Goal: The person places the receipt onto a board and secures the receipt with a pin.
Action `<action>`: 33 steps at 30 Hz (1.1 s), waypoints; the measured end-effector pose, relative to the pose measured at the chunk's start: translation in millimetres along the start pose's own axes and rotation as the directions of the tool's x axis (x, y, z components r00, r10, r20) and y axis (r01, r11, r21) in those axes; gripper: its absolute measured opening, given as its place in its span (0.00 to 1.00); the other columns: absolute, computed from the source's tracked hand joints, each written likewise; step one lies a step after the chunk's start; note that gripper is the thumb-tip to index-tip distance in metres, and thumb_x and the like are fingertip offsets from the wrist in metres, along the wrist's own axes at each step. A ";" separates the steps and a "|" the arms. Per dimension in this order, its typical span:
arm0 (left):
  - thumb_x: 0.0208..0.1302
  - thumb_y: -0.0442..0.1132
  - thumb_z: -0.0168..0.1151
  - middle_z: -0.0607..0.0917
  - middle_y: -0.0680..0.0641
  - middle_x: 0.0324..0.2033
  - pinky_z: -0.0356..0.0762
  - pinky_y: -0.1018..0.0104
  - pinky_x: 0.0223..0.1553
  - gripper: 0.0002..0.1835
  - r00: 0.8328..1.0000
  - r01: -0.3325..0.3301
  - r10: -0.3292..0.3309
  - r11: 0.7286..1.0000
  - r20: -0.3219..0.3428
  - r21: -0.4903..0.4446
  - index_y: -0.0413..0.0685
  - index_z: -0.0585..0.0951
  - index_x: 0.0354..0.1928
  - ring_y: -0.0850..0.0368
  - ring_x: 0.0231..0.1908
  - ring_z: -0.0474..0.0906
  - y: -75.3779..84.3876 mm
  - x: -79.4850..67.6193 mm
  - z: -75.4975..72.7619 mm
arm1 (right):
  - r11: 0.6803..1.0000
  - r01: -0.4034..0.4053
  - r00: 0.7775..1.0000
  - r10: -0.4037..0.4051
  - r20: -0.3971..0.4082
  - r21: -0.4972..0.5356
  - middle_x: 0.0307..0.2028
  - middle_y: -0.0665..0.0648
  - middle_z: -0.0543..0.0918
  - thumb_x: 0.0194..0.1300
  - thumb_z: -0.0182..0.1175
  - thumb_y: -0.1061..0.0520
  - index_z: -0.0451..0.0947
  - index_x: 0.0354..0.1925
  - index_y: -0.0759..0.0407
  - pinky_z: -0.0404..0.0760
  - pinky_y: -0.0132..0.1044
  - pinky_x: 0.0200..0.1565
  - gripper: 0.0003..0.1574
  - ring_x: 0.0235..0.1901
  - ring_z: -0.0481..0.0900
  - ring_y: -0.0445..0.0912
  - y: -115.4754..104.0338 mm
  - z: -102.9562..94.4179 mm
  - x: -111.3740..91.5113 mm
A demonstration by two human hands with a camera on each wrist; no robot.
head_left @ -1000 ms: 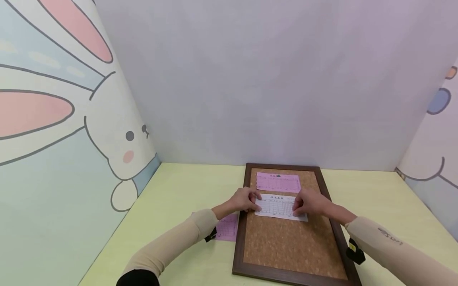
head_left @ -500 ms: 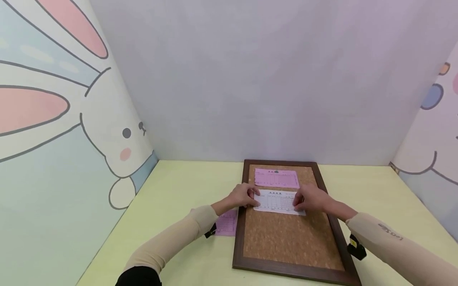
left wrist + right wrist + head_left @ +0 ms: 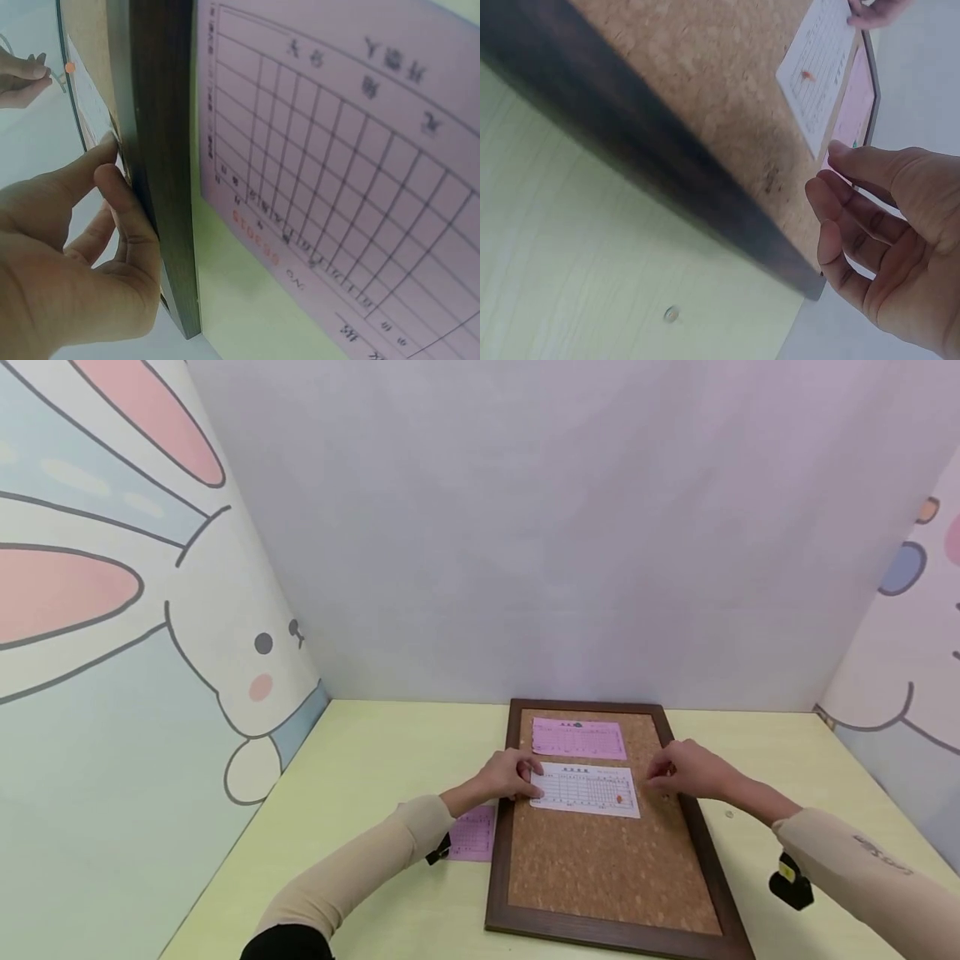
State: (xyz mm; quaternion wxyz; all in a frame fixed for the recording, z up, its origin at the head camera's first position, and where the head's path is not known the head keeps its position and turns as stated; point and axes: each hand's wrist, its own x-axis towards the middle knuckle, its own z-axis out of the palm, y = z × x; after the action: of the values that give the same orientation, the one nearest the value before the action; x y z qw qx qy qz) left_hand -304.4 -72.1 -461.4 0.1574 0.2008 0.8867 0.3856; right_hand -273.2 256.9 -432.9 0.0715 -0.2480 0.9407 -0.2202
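Observation:
A white printed form (image 3: 581, 789) lies on a brown-framed cork board (image 3: 607, 868). An orange pushpin (image 3: 619, 799) sits near its lower right corner. My left hand (image 3: 512, 774) holds the form's left edge with curved thumb and fingers; in the left wrist view the thumb (image 3: 97, 161) lies at the paper's edge, beside the dark frame (image 3: 154, 135). To the right of the form, over the cork, my right hand (image 3: 693, 770) hovers with loosely curled fingers and nothing between them. Above the form is a pink slip (image 3: 579, 740) with a green pushpin (image 3: 577, 725) at its top.
Another pink slip (image 3: 472, 833) lies on the pale yellow table (image 3: 405, 735), left of the board and partly under the left forearm. A small round clear object (image 3: 671, 313) is on the table right of the frame. Walls rise behind and at both sides.
My right hand has let go at the form's right side and moved right, uncovering the orange pushpin. The left hand stays at the left edge. The head view shifts slightly.

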 end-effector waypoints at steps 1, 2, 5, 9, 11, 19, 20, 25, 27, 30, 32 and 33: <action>0.58 0.32 0.76 0.75 0.52 0.23 0.68 0.74 0.20 0.14 1.000 0.000 0.000 1.000 0.001 0.001 0.38 0.84 0.46 0.63 0.18 0.70 -0.6 -0.1 0.3 | 1.000 0.001 1.000 -0.001 -0.003 0.000 0.25 0.47 0.84 0.64 0.69 0.60 0.88 0.34 0.59 0.73 0.29 0.25 0.03 0.23 0.72 0.35 3.2 -0.2 -2.1; 0.59 0.32 0.75 0.75 0.52 0.23 0.68 0.74 0.20 0.14 1.000 0.001 -0.001 1.000 0.002 0.000 0.38 0.84 0.46 0.63 0.18 0.71 -1.2 -0.2 0.6 | 1.000 -0.009 1.000 0.009 -0.004 0.006 0.25 0.47 0.84 0.64 0.69 0.60 0.88 0.34 0.59 0.73 0.29 0.25 0.03 0.23 0.72 0.35 5.5 0.2 -4.1; 0.58 0.32 0.76 0.75 0.52 0.23 0.68 0.74 0.21 0.14 1.000 0.004 -0.004 1.000 -0.005 0.008 0.38 0.84 0.45 0.63 0.18 0.70 -2.3 -0.6 0.8 | 0.999 -0.024 1.000 0.024 -0.007 0.031 0.24 0.48 0.84 0.64 0.69 0.60 0.88 0.33 0.59 0.73 0.30 0.25 0.03 0.22 0.72 0.35 10.7 1.2 -8.0; 0.58 0.32 0.76 0.75 0.52 0.22 0.68 0.74 0.20 0.14 1.000 0.016 -0.016 1.000 -0.004 0.008 0.38 0.85 0.45 0.63 0.18 0.70 -3.4 -3.4 3.2 | 0.999 -0.015 1.000 0.015 -0.012 0.029 0.24 0.48 0.84 0.63 0.70 0.60 0.87 0.32 0.59 0.73 0.29 0.24 0.03 0.22 0.71 0.35 18.0 3.5 -13.4; 0.58 0.32 0.76 0.75 0.52 0.22 0.67 0.74 0.20 0.14 1.000 0.019 -0.019 1.000 -0.002 0.004 0.38 0.85 0.45 0.63 0.18 0.70 -4.2 -4.2 4.9 | 1.000 0.004 1.000 -0.004 -0.015 0.012 0.25 0.47 0.84 0.63 0.70 0.60 0.87 0.33 0.59 0.73 0.29 0.24 0.03 0.22 0.72 0.33 24.0 2.4 -16.2; 0.58 0.33 0.76 0.75 0.53 0.22 0.68 0.74 0.20 0.13 1.000 -0.003 0.003 1.000 -0.006 0.022 0.40 0.85 0.45 0.64 0.17 0.70 -5.9 1.5 3.2 | 1.000 -0.013 1.000 0.013 -0.003 -0.025 0.30 0.52 0.89 0.64 0.67 0.64 0.87 0.36 0.64 0.78 0.30 0.26 0.04 0.23 0.79 0.35 48.9 -18.7 -22.3; 0.58 0.33 0.76 0.75 0.53 0.22 0.68 0.74 0.20 0.13 1.000 -0.001 0.002 1.000 -0.007 0.020 0.40 0.85 0.45 0.63 0.17 0.70 -6.1 1.7 3.0 | 0.999 -0.021 1.000 0.021 0.001 -0.025 0.30 0.53 0.89 0.64 0.66 0.64 0.87 0.37 0.64 0.78 0.31 0.26 0.04 0.23 0.79 0.36 51.6 -19.3 -23.3; 0.58 0.33 0.76 0.75 0.53 0.22 0.68 0.73 0.20 0.13 1.000 0.006 -0.006 1.000 -0.003 0.013 0.40 0.85 0.45 0.63 0.18 0.70 -5.4 0.1 3.0 | 0.998 -0.059 0.998 0.060 0.026 -0.009 0.30 0.54 0.89 0.64 0.65 0.65 0.86 0.37 0.67 0.79 0.31 0.27 0.05 0.24 0.81 0.38 63.3 -19.9 -30.4; 0.58 0.33 0.76 0.75 0.53 0.23 0.68 0.73 0.20 0.14 1.000 0.004 -0.003 1.000 -0.003 0.013 0.40 0.85 0.45 0.63 0.18 0.70 -4.7 0.0 2.9 | 0.998 -0.065 0.997 0.066 0.028 -0.006 0.30 0.54 0.88 0.64 0.66 0.65 0.86 0.37 0.67 0.80 0.31 0.27 0.05 0.24 0.82 0.39 67.2 -20.4 -33.3; 0.58 0.33 0.76 0.75 0.53 0.23 0.68 0.74 0.20 0.14 1.000 0.001 -0.001 1.000 -0.001 0.016 0.41 0.85 0.45 0.63 0.18 0.70 -4.3 1.0 2.3 | 0.997 -0.071 0.997 0.071 0.032 -0.004 0.30 0.54 0.88 0.64 0.65 0.65 0.85 0.37 0.68 0.79 0.31 0.27 0.05 0.24 0.82 0.40 72.1 -21.6 -36.5; 0.59 0.34 0.76 0.75 0.53 0.23 0.69 0.74 0.20 0.14 1.000 0.003 -0.003 1.000 -0.002 0.021 0.41 0.85 0.45 0.64 0.18 0.71 -4.7 2.5 2.0 | 0.998 -0.068 0.997 0.068 0.031 -0.003 0.30 0.54 0.88 0.64 0.65 0.65 0.85 0.37 0.68 0.79 0.31 0.27 0.05 0.23 0.82 0.39 75.0 -22.3 -37.7; 0.59 0.34 0.76 0.75 0.53 0.23 0.69 0.74 0.20 0.14 1.000 0.004 -0.004 1.000 -0.003 0.022 0.41 0.85 0.45 0.64 0.18 0.70 -5.0 3.2 1.8 | 0.998 -0.068 0.997 0.068 0.033 0.002 0.30 0.54 0.88 0.64 0.65 0.65 0.85 0.37 0.68 0.79 0.31 0.28 0.05 0.23 0.82 0.38 76.3 -22.5 -38.2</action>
State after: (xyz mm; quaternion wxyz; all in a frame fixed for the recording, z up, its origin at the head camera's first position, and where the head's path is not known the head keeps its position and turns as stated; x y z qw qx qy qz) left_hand -307.5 -72.6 -466.8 0.1544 0.2004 0.8915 0.3757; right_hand -278.8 343.9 -446.2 0.0948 -0.2194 0.9469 -0.2150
